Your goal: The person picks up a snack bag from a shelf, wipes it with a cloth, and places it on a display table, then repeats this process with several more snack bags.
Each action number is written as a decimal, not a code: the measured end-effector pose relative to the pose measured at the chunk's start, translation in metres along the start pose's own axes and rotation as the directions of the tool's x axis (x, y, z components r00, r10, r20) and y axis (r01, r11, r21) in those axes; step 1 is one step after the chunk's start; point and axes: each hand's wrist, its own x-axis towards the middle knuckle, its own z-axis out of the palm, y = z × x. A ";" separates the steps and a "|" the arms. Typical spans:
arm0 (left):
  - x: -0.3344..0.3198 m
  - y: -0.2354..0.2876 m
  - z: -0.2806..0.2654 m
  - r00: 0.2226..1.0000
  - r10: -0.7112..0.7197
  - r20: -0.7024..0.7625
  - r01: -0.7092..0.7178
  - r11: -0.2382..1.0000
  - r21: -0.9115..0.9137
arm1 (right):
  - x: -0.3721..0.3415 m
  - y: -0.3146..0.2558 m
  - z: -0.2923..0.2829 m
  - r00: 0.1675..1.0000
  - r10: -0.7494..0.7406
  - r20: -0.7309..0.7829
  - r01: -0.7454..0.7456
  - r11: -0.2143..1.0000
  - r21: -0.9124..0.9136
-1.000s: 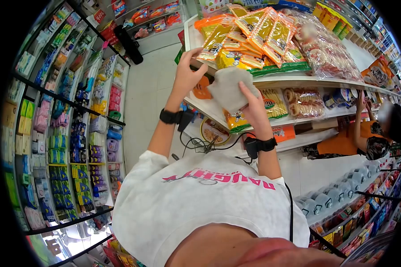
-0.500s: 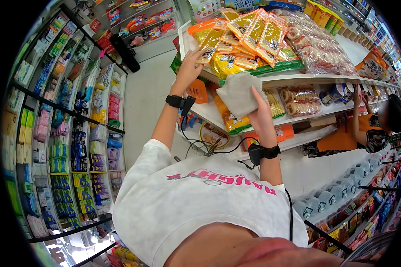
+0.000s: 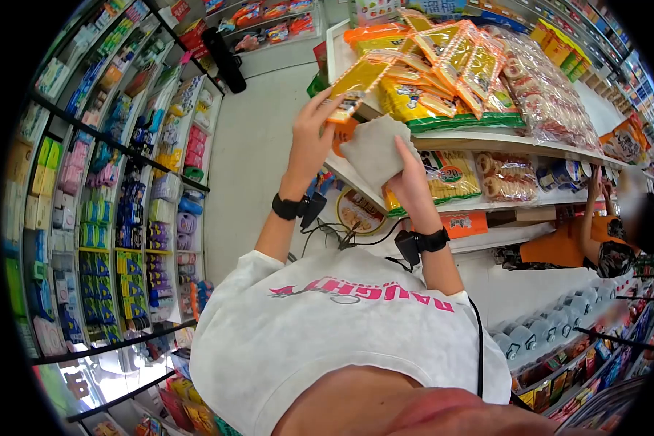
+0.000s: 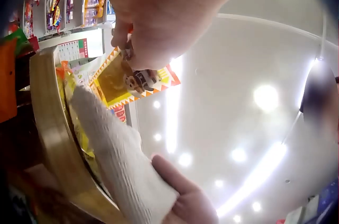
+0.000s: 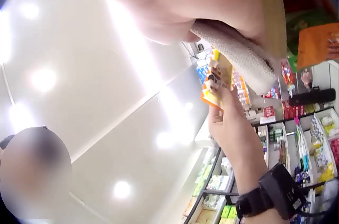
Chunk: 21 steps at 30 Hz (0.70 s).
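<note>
My left hand (image 3: 309,149) pinches one end of a flat yellow snack packet (image 3: 365,78) with an orange zigzag border. A cartoon figure shows on the packet (image 4: 116,80) in the left wrist view. My right hand (image 3: 414,183) grips a folded greyish-white cloth (image 3: 374,151), thumb on top and the other fingers hidden beneath. The cloth is just in front of the shelf edge, close to the left hand. Behind it, similar packets (image 3: 443,54) lie in a loose pile on larger yellow-and-green bags (image 3: 421,109) on the top shelf.
Clear bags of round snacks (image 3: 538,87) fill the top shelf's right part. A lower shelf holds more bagged food (image 3: 450,178). A person in an orange apron (image 3: 559,236) stands at the right. Tall shelving (image 3: 123,189) lines the left, beyond a strip of floor (image 3: 251,145).
My left hand has gone from open beside the pile to pinching a packet, which is now raised and drawn toward me. My right hand keeps hold of the cloth.
</note>
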 end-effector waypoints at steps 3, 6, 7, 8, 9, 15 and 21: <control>-0.028 0.007 -0.013 0.995 0.070 0.073 -0.077 0.992 0.095 | 0.003 0.013 0.031 0.993 0.056 0.101 -0.058 0.998 0.016; -0.054 0.020 -0.023 0.996 -0.027 0.088 0.033 0.997 -0.072 | 0.003 0.030 0.053 0.981 0.057 0.183 -0.032 0.990 -0.136; -0.061 0.014 -0.031 0.986 -0.066 0.151 0.080 0.993 -0.090 | 0.008 0.042 0.049 0.981 0.052 0.187 -0.011 0.976 -0.218; -0.069 0.004 -0.038 0.987 -0.114 0.110 0.137 0.964 -0.230 | 0.013 0.053 0.046 0.980 0.050 0.192 0.010 0.955 -0.298; -0.077 -0.008 -0.042 0.983 -0.168 0.072 0.183 0.912 -0.366 | 0.014 0.060 0.045 0.980 0.054 0.193 0.016 0.938 -0.346; -0.102 -0.026 -0.087 0.826 -0.553 0.107 0.389 0.422 -0.819 | 0.008 0.090 0.063 0.935 0.064 0.348 0.201 0.715 -0.670; -0.109 -0.021 -0.104 0.810 -0.572 0.130 0.280 0.181 -0.943 | -0.008 0.127 0.087 0.907 0.276 0.318 0.111 0.572 -0.813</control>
